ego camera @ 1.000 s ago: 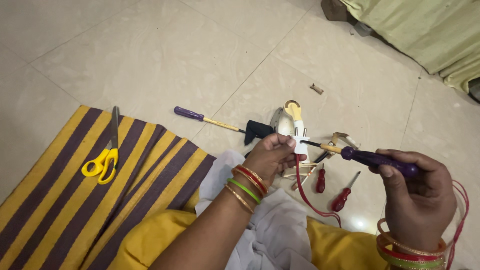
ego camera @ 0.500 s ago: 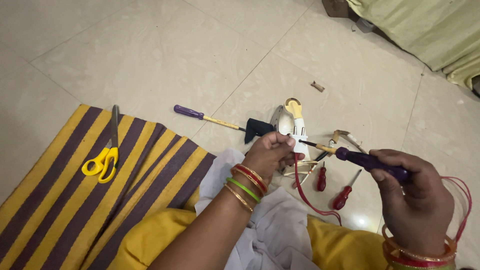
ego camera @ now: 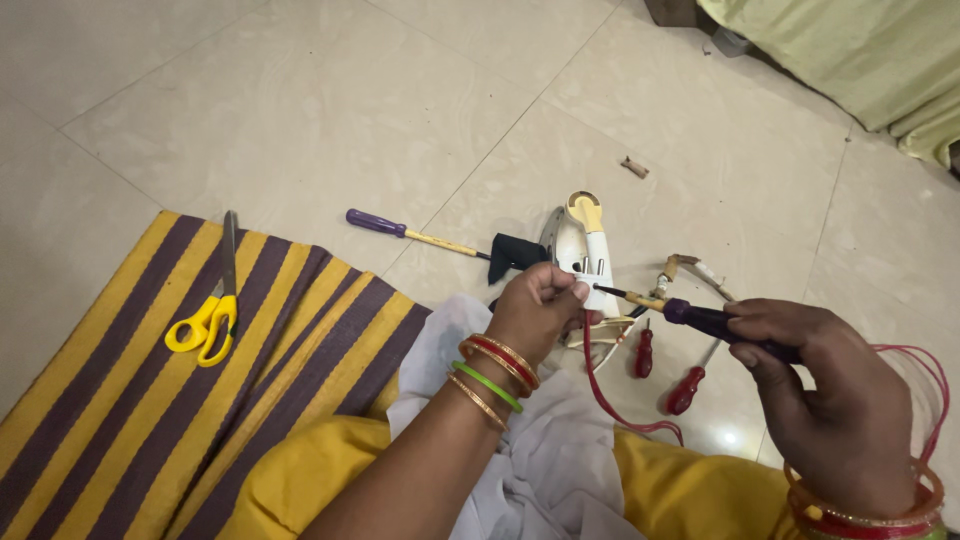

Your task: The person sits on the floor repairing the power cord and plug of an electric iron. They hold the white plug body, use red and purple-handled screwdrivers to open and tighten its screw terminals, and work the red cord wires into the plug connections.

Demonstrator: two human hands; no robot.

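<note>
Tiled floor, striped mat, purple screwdriver, red screwdrivers

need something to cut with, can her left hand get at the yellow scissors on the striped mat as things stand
Probably yes, once freed. The left hand is busy gripping the iron, but the yellow scissors lie uncovered on the striped mat on that side, with nothing between.
</note>
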